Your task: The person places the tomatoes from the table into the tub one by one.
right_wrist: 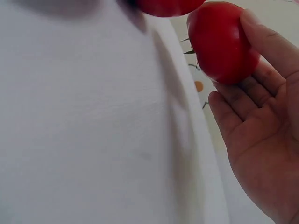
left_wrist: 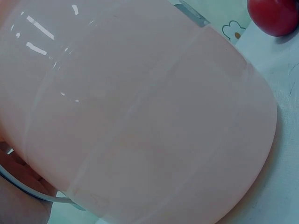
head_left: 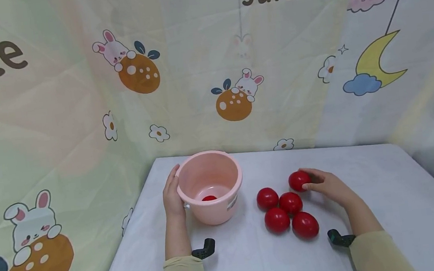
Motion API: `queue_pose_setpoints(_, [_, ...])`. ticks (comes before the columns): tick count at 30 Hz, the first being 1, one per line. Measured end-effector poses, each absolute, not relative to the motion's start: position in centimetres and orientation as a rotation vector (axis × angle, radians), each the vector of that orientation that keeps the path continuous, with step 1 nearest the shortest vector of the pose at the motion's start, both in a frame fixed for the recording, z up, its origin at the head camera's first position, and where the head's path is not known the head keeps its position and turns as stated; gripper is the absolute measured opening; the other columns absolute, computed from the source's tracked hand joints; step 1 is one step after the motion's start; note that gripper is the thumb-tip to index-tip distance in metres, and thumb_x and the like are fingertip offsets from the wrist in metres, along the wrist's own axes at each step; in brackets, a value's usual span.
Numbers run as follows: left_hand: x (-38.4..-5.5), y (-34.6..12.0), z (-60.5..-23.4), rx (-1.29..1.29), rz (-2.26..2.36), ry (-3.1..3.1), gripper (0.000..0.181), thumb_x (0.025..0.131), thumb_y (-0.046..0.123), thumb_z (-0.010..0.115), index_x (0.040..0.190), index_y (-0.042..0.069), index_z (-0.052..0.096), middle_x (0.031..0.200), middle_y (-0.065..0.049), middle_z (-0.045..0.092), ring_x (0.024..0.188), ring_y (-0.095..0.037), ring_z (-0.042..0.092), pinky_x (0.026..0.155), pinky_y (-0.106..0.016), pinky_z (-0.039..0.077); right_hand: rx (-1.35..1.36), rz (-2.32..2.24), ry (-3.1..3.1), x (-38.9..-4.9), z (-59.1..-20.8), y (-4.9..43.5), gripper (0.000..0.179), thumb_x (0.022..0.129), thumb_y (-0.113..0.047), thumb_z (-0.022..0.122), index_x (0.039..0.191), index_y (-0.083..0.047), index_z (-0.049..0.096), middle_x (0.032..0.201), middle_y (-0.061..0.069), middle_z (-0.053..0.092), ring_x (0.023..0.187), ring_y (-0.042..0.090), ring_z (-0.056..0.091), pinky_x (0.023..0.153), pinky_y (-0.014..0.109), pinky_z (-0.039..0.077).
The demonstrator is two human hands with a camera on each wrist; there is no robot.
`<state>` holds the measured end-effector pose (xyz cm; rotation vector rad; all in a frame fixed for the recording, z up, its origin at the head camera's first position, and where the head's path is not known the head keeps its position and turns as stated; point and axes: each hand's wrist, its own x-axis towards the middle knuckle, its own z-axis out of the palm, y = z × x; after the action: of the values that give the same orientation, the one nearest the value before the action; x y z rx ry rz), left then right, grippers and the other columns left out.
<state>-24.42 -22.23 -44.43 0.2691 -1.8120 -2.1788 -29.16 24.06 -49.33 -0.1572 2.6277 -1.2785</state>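
Observation:
A pink plastic bucket [head_left: 213, 207] stands upright at the left of the white table, with a red thing [head_left: 209, 197] partly visible at its bottom. Against the bucket's left outer side rests my left hand [head_left: 173, 198], its fingers extended up to the rim; the left thumb is hidden. In the left wrist view the bucket wall [left_wrist: 154, 116] fills most of the picture. My right hand [head_left: 329, 185] pinches a red tomato [right_wrist: 222, 42] between thumb and fingers, behind a group of loose tomatoes. Green sepals show on that tomato in the right wrist view.
Several red tomatoes, among them a front one [head_left: 305, 225] and a left one [head_left: 267, 198], lie close together right of the bucket. A white cloth covers the table [head_left: 239, 262]. Printed curtains [head_left: 193, 66] hang behind it and at both sides.

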Motion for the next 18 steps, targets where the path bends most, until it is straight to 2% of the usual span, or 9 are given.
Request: queue_pose_setpoints(18, [-24.5,-22.1,-44.5,0.259,-2.174,-1.796,0.034,0.103,0.042,0.041,0.133,0.044,0.057,0.145,0.019,0.051,0.138,-0.006,0.043,0.113,-0.040,0.041,-0.288,-1.356,2.632,-29.5,-42.4,22.9,0.080,0.083,-0.053,0.073,0.151,-0.032,0.038,0.148,0.014,0.048,0.136,0.040,0.042,0.100,0.061,0.048])
